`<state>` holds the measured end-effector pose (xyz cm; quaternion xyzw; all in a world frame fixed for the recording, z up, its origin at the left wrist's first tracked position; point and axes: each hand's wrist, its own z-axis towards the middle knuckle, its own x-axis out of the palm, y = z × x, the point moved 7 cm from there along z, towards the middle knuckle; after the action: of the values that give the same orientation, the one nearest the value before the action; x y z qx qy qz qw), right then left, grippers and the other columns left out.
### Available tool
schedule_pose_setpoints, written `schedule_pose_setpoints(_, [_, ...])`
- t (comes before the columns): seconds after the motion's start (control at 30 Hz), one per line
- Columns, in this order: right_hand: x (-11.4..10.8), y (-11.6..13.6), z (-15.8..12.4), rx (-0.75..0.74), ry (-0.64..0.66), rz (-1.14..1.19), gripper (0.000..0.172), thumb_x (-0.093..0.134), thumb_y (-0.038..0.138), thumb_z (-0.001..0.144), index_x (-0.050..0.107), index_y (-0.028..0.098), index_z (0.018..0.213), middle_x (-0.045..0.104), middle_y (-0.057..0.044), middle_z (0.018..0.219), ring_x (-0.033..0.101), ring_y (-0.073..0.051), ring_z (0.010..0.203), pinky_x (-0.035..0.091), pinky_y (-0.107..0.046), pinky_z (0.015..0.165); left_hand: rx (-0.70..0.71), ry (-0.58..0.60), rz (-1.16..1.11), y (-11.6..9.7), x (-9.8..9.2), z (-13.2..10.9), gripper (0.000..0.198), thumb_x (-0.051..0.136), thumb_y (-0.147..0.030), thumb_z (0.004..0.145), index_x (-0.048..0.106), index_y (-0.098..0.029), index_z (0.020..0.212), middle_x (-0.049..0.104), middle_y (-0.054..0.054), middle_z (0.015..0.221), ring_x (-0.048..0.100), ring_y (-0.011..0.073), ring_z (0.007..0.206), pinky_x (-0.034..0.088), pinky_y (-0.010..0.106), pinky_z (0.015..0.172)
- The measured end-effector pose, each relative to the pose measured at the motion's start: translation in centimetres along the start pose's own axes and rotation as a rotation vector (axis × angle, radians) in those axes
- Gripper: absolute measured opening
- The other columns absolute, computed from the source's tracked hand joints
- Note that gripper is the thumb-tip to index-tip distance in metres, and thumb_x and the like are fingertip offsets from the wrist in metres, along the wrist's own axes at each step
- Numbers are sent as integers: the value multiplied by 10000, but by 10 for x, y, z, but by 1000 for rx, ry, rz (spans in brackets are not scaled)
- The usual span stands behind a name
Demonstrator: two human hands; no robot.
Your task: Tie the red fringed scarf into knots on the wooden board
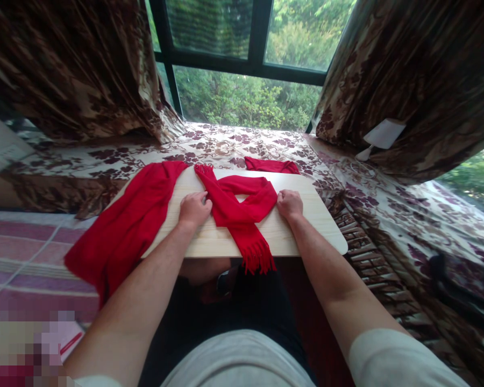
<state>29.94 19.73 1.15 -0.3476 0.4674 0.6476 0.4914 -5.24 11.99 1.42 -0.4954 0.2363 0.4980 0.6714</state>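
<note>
A red fringed scarf (237,207) lies on a small pale wooden table (322,226). It is looped, with its ends crossed and a small gap in the middle; one fringed end hangs over the near edge. On the scarf's left side, my left hand (196,208) rests with fingers loosely curled, and no cloth shows in it. My right hand (290,203) is closed like a fist at the loop's right edge, its knuckles touching or almost touching the fabric. No cloth comes out of that fist. The palms of both hands are hidden.
Another red cloth (133,220) drapes over the table's left side. Behind the table lies more folded red fabric (270,165) on a flowered window seat (242,142). A white lamp (383,134) stands right, by the curtain (371,80). A striped bedspread (32,247) is at left.
</note>
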Motion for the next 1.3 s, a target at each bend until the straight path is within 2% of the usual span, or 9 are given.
schedule_pose_setpoints(0.17, [-1, 1, -1, 1, 1, 1, 355, 416, 291, 972, 745, 163, 1012, 730, -117, 1077, 574, -260, 1018, 379, -350, 960, -7, 6, 10, 0, 1, 0, 434, 537, -278, 823, 725, -155, 1194, 724, 115, 1218, 634, 259, 1157, 410, 372, 1088])
schedule_pose_setpoints(1.3, [-2, 2, -1, 5, 10, -23, 362, 407, 290, 972, 743, 157, 989, 724, -137, 1061, 558, -270, 1001, 391, -366, 937, -6, 10, 0, -3, -3, -1, 408, 530, -271, 825, 738, -162, 1158, 728, 108, 1206, 635, 264, 1142, 413, 370, 1085])
